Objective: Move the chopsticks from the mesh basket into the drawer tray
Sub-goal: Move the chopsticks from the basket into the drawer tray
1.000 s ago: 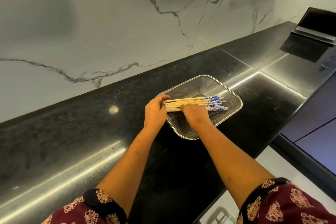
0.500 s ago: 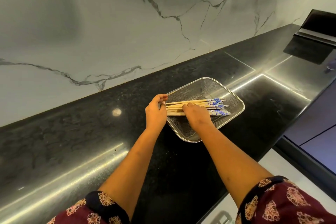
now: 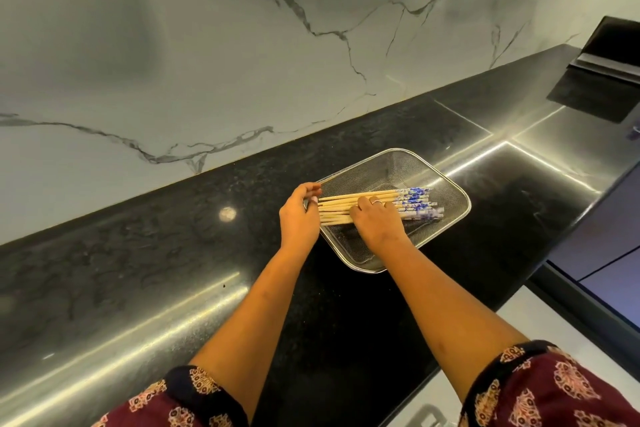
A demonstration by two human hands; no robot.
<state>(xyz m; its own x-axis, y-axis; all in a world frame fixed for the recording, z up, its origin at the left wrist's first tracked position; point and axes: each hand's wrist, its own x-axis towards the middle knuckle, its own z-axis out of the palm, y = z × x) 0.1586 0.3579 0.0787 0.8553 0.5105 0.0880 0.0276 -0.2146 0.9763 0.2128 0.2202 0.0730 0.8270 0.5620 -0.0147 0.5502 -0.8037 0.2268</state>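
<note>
1. Holding the chopsticks (image 3: pixel 403 199) with the right grip (image 3: pixel 375 222): fingers curled down over the middle of the bundle, a ring (image 3: pixel 375 200) showing on one finger.
2. Meeting the plain wooden ends of the same bundle with the left grip (image 3: pixel 299 215), fingers bent at the stick tips beside the basket's left rim; cannot tell whether pinching the ends or only touching them.
3. Lying within the mesh basket (image 3: pixel 388 172), side by side in a loose sheaf, blue-patterned ends to the right and plain ends to the left; cannot tell whether raised off the mesh floor or resting on it.
4. Sitting on the black bench (image 3: pixel 173 253), basket set at an angle, well forward of the veined marble wall (image 3: pixel 207 62).
5. Framing the lower corners: patterned maroon sleeves (image 3: pixel 194 399) on both arms.
6. Standing well apart at the bench's far right end: a dark boxy object (image 3: pixel 613 48), kind unclear.
</note>
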